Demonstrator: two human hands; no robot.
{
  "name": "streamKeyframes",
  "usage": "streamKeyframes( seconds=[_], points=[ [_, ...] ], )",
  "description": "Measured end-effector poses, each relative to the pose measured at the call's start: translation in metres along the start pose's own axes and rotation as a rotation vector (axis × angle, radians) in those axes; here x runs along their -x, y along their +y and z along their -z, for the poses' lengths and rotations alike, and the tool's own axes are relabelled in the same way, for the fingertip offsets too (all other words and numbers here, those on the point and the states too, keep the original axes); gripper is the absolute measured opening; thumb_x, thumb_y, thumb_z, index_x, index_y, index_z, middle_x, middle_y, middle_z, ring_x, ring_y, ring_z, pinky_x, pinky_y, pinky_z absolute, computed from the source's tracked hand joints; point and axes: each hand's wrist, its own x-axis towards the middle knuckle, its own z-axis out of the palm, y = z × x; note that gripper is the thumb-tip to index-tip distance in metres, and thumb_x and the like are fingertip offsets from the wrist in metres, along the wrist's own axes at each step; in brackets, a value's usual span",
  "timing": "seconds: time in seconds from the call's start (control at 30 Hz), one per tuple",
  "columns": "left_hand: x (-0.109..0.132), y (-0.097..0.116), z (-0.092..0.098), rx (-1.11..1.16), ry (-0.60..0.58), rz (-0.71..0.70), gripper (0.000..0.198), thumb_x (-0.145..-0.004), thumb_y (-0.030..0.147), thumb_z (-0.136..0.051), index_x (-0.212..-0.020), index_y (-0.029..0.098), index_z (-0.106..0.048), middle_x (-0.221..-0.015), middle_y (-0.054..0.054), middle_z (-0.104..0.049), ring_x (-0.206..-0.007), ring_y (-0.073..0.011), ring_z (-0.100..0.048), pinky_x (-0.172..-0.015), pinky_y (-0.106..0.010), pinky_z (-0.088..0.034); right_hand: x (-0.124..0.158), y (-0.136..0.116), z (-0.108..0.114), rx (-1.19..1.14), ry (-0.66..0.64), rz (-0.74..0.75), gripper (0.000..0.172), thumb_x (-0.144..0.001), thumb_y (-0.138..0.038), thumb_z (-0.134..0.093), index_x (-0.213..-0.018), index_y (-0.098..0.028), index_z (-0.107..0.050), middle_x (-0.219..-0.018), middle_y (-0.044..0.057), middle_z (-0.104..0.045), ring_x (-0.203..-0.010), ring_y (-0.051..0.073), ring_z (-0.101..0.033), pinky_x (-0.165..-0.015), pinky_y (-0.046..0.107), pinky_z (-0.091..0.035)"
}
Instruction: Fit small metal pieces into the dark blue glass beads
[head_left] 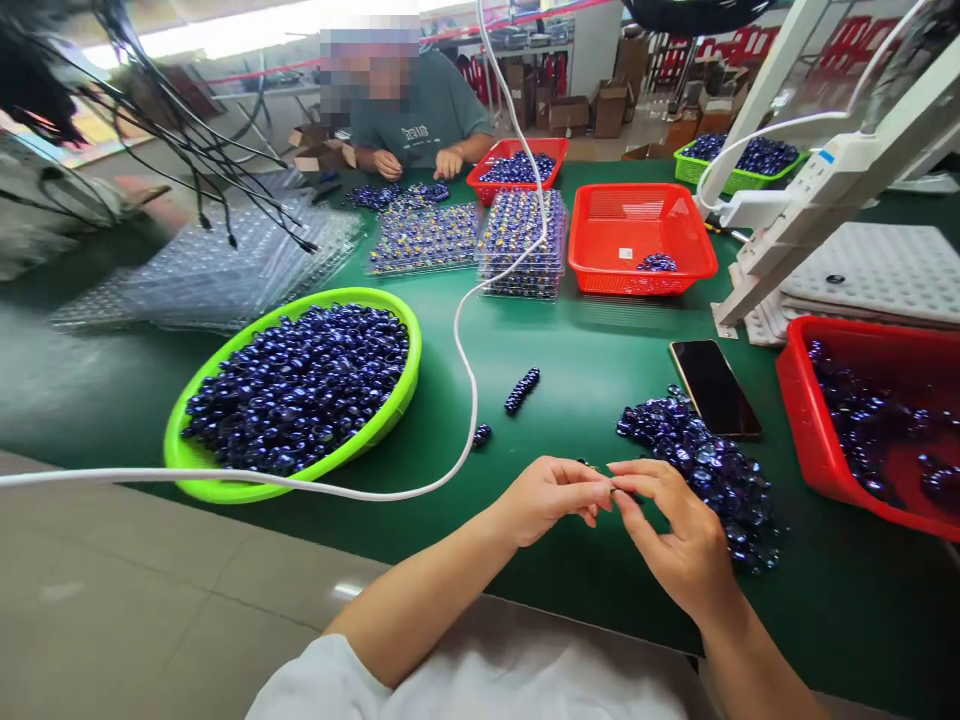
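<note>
Pinching a tiny piece (pixel 611 487) — too small to identify — between left hand (pixel 551 497) and right hand (pixel 679 545); bead pile (pixel 712 470) at two o'clock.

**White top, uncovered forearms**

The person wears a plain white top (pixel 540 680), its cloth smooth with a few soft folds along the bottom of the view. A short white sleeve (pixel 322 690) covers the left upper arm and ends near the elbow. Below it the left forearm (pixel 435 590) is uncovered down to the left hand (pixel 551 497). The right forearm (pixel 750 660) and right hand (pixel 679 540) are likewise uncovered.
</note>
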Motion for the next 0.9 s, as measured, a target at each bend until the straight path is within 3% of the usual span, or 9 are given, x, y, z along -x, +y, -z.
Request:
streamKeyframes(
  seconds=[0.07, 0.13, 0.23, 0.3, 0.33, 0.4, 0.47, 0.73, 0.9],
  points=[
    [0.008, 0.003, 0.005, -0.15, 0.027, -0.058, 0.039, -0.072, 0.042, -0.078, -0.096, 0.012, -0.075, -0.081, -0.007, -0.07, -0.071, -0.0143, -0.061, -0.068, -0.029, -0.051, 0.001, 0.002, 0.001, -0.011, -0.012, -0.013, 0.019, -0.089, -0.012, -0.058, -0.102, -0.025, -0.063, -0.104, 0.006, -0.068, -0.101, 0.023, -0.064, -0.088, 0.041, -0.052],
    [0.021, 0.008, 0.018, -0.431, 0.148, -0.201, 0.039, -0.077, 0.037, -0.074, -0.109, 0.014, -0.072, -0.094, -0.01, -0.07, -0.082, -0.0179, -0.063, -0.074, -0.031, -0.052, 0.004, 0.004, 0.003, -0.03, -0.018, -0.055, 0.017, -0.091, -0.013, -0.056, -0.102, -0.025, -0.06, -0.107, 0.006, -0.066, -0.102, 0.022, -0.063, -0.088, 0.04, -0.051],
    [0.041, 0.018, 0.053, -0.923, 0.52, -0.427, 0.04, -0.083, 0.03, -0.068, -0.121, 0.017, -0.065, -0.107, -0.011, -0.066, -0.089, -0.0198, -0.062, -0.077, -0.033, -0.052, 0.008, 0.005, 0.005, -0.076, -0.036, -0.149, 0.013, -0.093, -0.016, -0.052, -0.101, -0.025, -0.057, -0.113, 0.007, -0.063, -0.104, 0.022, -0.061, -0.087, 0.037, -0.05],
    [0.051, 0.022, 0.08, -1.146, 0.754, -0.424, 0.04, -0.083, 0.03, -0.066, -0.122, 0.018, -0.064, -0.107, -0.01, -0.064, -0.084, -0.0195, -0.062, -0.076, -0.035, -0.053, 0.009, 0.003, 0.006, -0.117, -0.055, -0.186, 0.011, -0.094, -0.017, -0.05, -0.098, -0.025, -0.056, -0.114, 0.006, -0.061, -0.105, 0.021, -0.06, -0.086, 0.036, -0.049],
    [0.053, 0.023, 0.092, -1.218, 0.802, -0.399, 0.039, -0.082, 0.03, -0.068, -0.119, 0.018, -0.065, -0.105, -0.01, -0.064, -0.084, -0.0202, -0.062, -0.076, -0.035, -0.053, 0.008, 0.002, 0.006, -0.136, -0.065, -0.187, 0.011, -0.094, -0.017, -0.05, -0.097, -0.025, -0.057, -0.113, 0.006, -0.061, -0.105, 0.022, -0.059, -0.086, 0.036, -0.049],
    [0.053, 0.022, 0.108, -1.288, 0.803, -0.355, 0.032, -0.083, 0.029, -0.067, -0.113, 0.019, -0.067, -0.102, -0.008, -0.066, -0.085, -0.0205, -0.064, -0.077, -0.035, -0.055, 0.007, 0.0, 0.006, -0.161, -0.084, -0.173, 0.011, -0.094, -0.017, -0.051, -0.093, -0.026, -0.059, -0.109, 0.006, -0.061, -0.104, 0.022, -0.059, -0.085, 0.036, -0.049],
    [0.048, 0.019, 0.113, -1.294, 0.74, -0.342, 0.024, -0.084, 0.027, -0.064, -0.107, 0.019, -0.068, -0.099, -0.007, -0.069, -0.085, -0.0203, -0.066, -0.078, -0.034, -0.055, 0.005, -0.002, 0.006, -0.165, -0.092, -0.155, 0.011, -0.092, -0.017, -0.055, -0.092, -0.026, -0.061, -0.105, 0.005, -0.061, -0.101, 0.022, -0.06, -0.084, 0.036, -0.049],
    [0.022, 0.015, 0.085, -1.337, 0.539, -0.355, 0.022, -0.083, 0.02, -0.064, -0.104, 0.021, -0.069, -0.092, -0.005, -0.074, -0.081, -0.0195, -0.069, -0.078, -0.033, -0.056, 0.002, 0.0, 0.006, -0.162, -0.069, -0.171, 0.011, -0.089, -0.014, -0.058, -0.087, -0.025, -0.061, -0.087, 0.002, -0.062, -0.086, 0.019, -0.06, -0.079, 0.035, -0.048],
    [0.021, 0.02, 0.079, -1.281, 0.596, -0.372, 0.019, -0.083, 0.021, -0.063, -0.099, 0.021, -0.072, -0.094, -0.006, -0.076, -0.085, -0.0219, -0.07, -0.083, -0.036, -0.056, 0.004, 0.0, 0.006, -0.174, -0.076, -0.22, 0.009, -0.09, -0.016, -0.057, -0.086, -0.024, -0.06, -0.088, 0.003, -0.063, -0.086, 0.019, -0.061, -0.078, 0.034, -0.048]
  ],
)
